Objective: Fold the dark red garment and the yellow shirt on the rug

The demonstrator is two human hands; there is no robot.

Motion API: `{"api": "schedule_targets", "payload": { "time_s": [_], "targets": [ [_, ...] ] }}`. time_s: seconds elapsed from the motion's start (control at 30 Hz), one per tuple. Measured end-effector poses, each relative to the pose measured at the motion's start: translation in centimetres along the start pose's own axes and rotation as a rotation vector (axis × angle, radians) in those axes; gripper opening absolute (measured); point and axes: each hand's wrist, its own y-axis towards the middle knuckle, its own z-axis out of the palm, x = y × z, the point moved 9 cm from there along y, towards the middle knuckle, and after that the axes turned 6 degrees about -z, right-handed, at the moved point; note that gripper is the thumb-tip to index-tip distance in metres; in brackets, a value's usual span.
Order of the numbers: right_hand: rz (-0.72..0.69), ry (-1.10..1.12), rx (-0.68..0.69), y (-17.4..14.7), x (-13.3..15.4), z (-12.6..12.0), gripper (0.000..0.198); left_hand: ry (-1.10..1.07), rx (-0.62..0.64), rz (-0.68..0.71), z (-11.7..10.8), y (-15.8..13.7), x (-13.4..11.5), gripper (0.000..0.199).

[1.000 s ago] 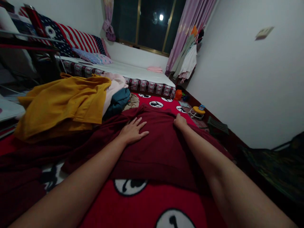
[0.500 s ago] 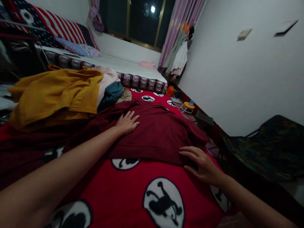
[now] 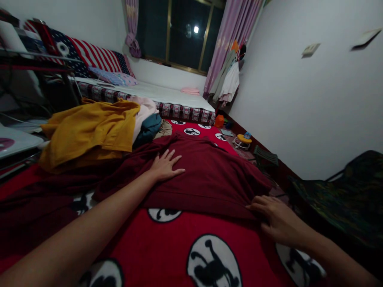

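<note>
A maroon sweatshirt [image 3: 206, 175] lies spread over a red blanket [image 3: 155, 247] printed with black figures in white ovals. Its hem band faces me, and one sleeve stretches off to the left. My left hand [image 3: 166, 166] rests flat on the left part of the sweatshirt, fingers spread. At the hem's right corner my right hand [image 3: 273, 215] has its fingers curled over the cloth edge, closed on it; the fingertips are partly hidden. Left of the sweatshirt sits a heap with a mustard-yellow garment [image 3: 92, 131] on top, beside a teal cloth [image 3: 149, 128] and a pale pink one [image 3: 145, 109].
A low bed [image 3: 161, 88] stands beneath the window, with a striped cushion [image 3: 92, 54] at its left. Along the right wall are a yellow-topped stool [image 3: 243, 139] and a camouflage-patterned chair [image 3: 344, 199]. A cluttered desk [image 3: 36, 65] is at the left.
My right hand has moved right along the hem, and its fingers have closed on the corner. My left hand stays flat on the sweatshirt, thumb further out. The whole view has shifted slightly.
</note>
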Motion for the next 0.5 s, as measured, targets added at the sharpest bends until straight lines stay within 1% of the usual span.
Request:
{"api": "schedule_targets", "payload": {
  "time_s": [0.07,0.1,0.13,0.2,0.23,0.27,0.3,0.33,0.37,0.4,0.43,0.47,0.5],
  "targets": [
    [-0.026,0.010,0.074,1.2,1.7,-1.3,0.027,-0.023,-0.013,0.016,-0.4,-0.3,-0.4,0.080],
    [-0.045,0.029,0.065,2.2,2.7,-2.1,0.027,-0.041,-0.022,0.045,-0.6,-0.4,-0.7,0.079],
    [-0.051,0.052,0.021,3.3,3.5,-2.8,0.031,-0.061,-0.032,0.085,-0.8,-0.6,-1.2,0.077],
    [-0.036,0.098,-0.119,5.7,4.9,-3.6,0.046,-0.092,-0.038,0.159,-1.1,-1.0,-1.9,0.072],
    [-0.041,0.120,-0.167,6.8,5.5,-3.4,0.053,-0.096,-0.030,0.177,-1.1,-1.2,-2.0,0.069],
    [-0.074,0.148,-0.164,8.0,6.4,-2.8,0.060,-0.093,-0.020,0.179,-0.9,-1.2,-2.0,0.067],
    [-0.118,0.182,-0.125,9.1,7.2,-1.9,0.066,-0.086,-0.013,0.170,-0.8,-1.2,-1.8,0.064],
    [-0.165,0.225,-0.060,10.0,8.1,-0.9,0.067,-0.079,-0.010,0.159,-0.6,-1.1,-1.7,0.062],
    [-0.197,0.279,0.000,10.9,8.7,-0.1,0.062,-0.073,-0.013,0.153,-0.6,-1.0,-1.6,0.061],
    [-0.199,0.337,0.028,11.8,9.0,0.2,0.056,-0.067,-0.023,0.151,-0.6,-1.0,-1.5,0.059],
    [-0.175,0.389,0.009,12.8,8.9,0.0,0.052,-0.064,-0.038,0.149,-0.6,-0.9,-1.5,0.057],
    [-0.143,0.425,-0.056,13.9,8.6,-0.5,0.050,-0.061,-0.052,0.144,-0.8,-0.8,-1.5,0.056],
    [-0.107,0.438,-0.151,15.0,8.2,-1.2,0.049,-0.058,-0.060,0.138,-0.9,-0.7,-1.5,0.054]
  ]
}}
